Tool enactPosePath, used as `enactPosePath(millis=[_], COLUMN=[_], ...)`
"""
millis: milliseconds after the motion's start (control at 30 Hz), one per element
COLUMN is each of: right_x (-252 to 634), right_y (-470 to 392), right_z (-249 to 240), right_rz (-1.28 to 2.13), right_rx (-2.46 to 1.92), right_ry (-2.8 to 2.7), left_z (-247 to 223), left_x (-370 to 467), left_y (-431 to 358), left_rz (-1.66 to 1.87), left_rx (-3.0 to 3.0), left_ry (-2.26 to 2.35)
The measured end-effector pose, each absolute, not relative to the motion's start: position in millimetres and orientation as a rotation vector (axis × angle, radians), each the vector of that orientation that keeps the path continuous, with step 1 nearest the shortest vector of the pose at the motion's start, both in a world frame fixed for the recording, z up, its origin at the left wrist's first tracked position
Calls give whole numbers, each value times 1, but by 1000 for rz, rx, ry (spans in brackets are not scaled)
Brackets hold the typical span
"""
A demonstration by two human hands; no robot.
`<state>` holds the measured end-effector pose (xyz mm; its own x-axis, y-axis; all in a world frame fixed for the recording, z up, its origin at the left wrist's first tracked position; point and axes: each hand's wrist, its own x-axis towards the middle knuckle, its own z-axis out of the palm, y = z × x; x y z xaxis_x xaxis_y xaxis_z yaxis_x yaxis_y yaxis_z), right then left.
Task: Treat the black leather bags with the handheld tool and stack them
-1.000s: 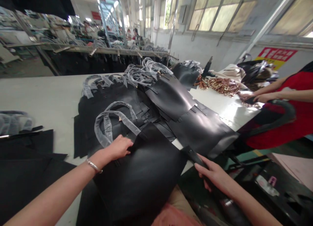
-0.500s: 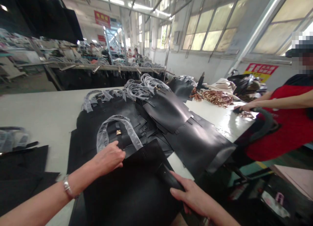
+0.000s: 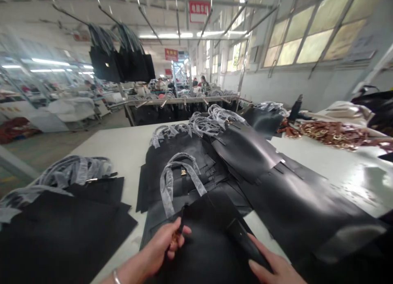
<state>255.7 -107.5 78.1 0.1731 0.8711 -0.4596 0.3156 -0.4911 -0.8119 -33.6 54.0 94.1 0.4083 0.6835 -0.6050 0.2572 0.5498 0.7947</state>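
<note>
A black handbag lies in front of me, its clear-wrapped handles arching from the top edge. A small gold clasp shows between the handles. My left hand is closed at the bag's upper left, pinching a narrow black strap. Something brownish-gold shows partly among those fingers; I cannot tell what it is. My right hand grips a long black piece with a blunt end over the bag's right side. Its lower part is hidden by the hand and the frame edge.
Black bags with wrapped handles are stacked at left. More black bags and panels cover the white table ahead and right. Brown straps with gold hardware lie at far right. Bags hang from a rack behind.
The view has swung left, so the person in red is out of frame. My left hand has come down from the handle's base and now pinches the strap. My right hand keeps its grip.
</note>
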Motion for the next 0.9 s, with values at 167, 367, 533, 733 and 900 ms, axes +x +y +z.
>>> enactPosePath(millis=[167, 367, 533, 733, 900], right_x=[259, 253, 227, 209, 209], right_y=[-92, -90, -85, -61, -54], right_z=[84, 124, 141, 138, 138], right_rz=[1036, 1268, 1554, 1708, 1726], right_rx=[-1996, -1875, -1815, -1613, -1554], right_ry=[-1147, -1188, -1268, -1300, -1332], left_z=[42, 47, 46, 40, 40], left_x=[-1, 20, 23, 22, 17], left_y=[16, 6, 2, 4, 6], left_rz=[795, 1039, 1042, 1011, 982], left_rx=[702, 881, 1034, 1130, 1087], left_ry=[1070, 991, 965, 787, 792])
